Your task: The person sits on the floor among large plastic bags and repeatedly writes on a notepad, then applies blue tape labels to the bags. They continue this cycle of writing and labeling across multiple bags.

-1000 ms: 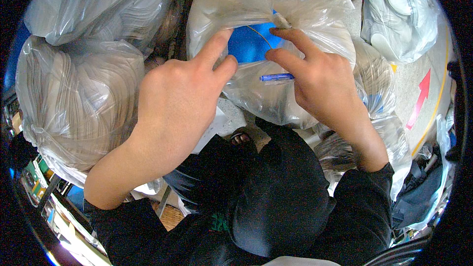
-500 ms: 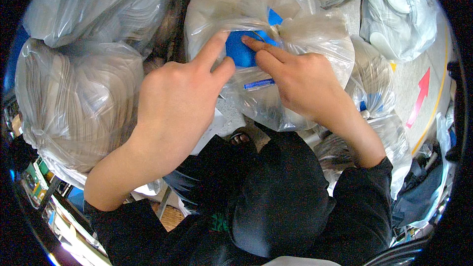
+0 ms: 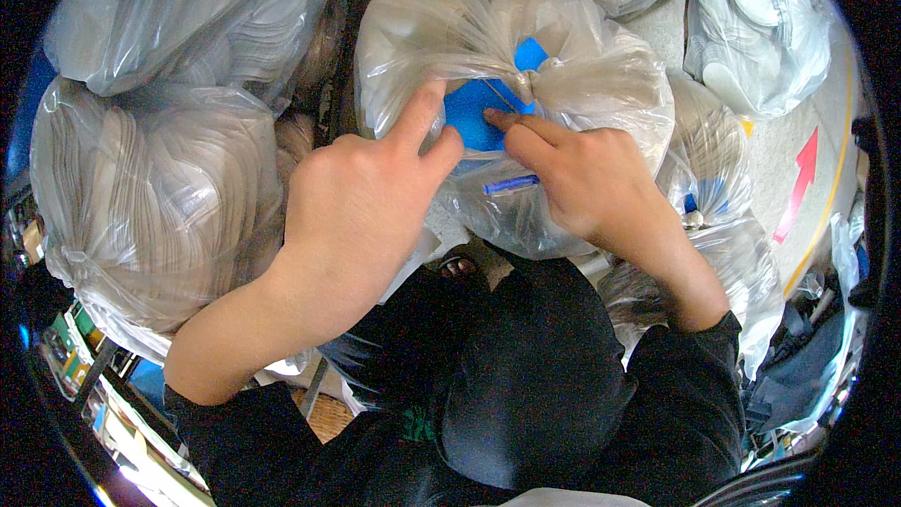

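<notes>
A clear plastic bag (image 3: 404, 14), filled with pale contents and gathered into a tied neck, stands in front of me. At its knot hangs a bright blue tag (image 3: 474, 117), with another blue piece (image 3: 530, 53) showing just behind. My left hand (image 3: 361, 192) lies at the tag's left edge, index finger stretched out and thumb apart; its other fingers are hidden underneath. My right hand (image 3: 596, 169) is curled round a blue pen (image 3: 511, 185), whose end sticks out to the left below the fingers. The right index fingertip touches the tag.
Clear bags of stacked pale pieces crowd the left (image 3: 160, 207), far left (image 3: 216, 19) and far right (image 3: 760, 28). Another tied bag (image 3: 709, 150) sits just right of mine. A pink arrow (image 3: 798, 183) and a yellow line (image 3: 826, 225) mark the floor at right.
Both hands have shifted slightly right and toward me, with the tag and pen moving along. The bag's neck has come a little nearer too.
</notes>
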Motion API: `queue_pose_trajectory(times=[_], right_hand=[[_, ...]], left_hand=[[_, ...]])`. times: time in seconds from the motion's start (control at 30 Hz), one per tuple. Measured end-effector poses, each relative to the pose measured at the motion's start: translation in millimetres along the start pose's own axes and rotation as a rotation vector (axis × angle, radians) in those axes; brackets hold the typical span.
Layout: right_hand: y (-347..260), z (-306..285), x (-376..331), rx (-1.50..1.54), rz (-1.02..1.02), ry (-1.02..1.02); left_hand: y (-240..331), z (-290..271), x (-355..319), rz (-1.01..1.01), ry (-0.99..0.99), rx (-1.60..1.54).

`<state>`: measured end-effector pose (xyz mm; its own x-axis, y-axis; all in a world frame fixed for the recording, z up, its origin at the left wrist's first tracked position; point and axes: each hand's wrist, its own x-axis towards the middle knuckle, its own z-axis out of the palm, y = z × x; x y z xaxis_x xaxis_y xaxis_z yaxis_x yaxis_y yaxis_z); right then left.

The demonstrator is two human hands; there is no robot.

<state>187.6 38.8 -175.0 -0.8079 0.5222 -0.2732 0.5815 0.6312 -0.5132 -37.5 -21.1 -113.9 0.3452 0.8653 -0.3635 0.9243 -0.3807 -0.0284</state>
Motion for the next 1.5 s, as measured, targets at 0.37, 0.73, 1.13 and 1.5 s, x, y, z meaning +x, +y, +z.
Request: queue_pose_trajectory(times=[0.37,0.73,1.13,1.5], right_hand=[[3.8,-19.2,-10.0,0.019,0.066,0.049],[5.0,-19.6,-9.7,0.061,0.064,0.022],[4.9,-16.2,-15.5,0.103,0.088,-0.012],[5.7,-14.4,-24.5,0.134,0.016,0.046]], left_hand=[[0.4,0.0,0.1,-0.001,0.006,-0.073],[-5.3,-2.8,2.5,0.007,-0.076,-0.215],[-8.4,-1.6,3.9,0.058,-0.051,-0.181],[-16.1,-7.4,3.2,0.086,-0.113,-0.291]])
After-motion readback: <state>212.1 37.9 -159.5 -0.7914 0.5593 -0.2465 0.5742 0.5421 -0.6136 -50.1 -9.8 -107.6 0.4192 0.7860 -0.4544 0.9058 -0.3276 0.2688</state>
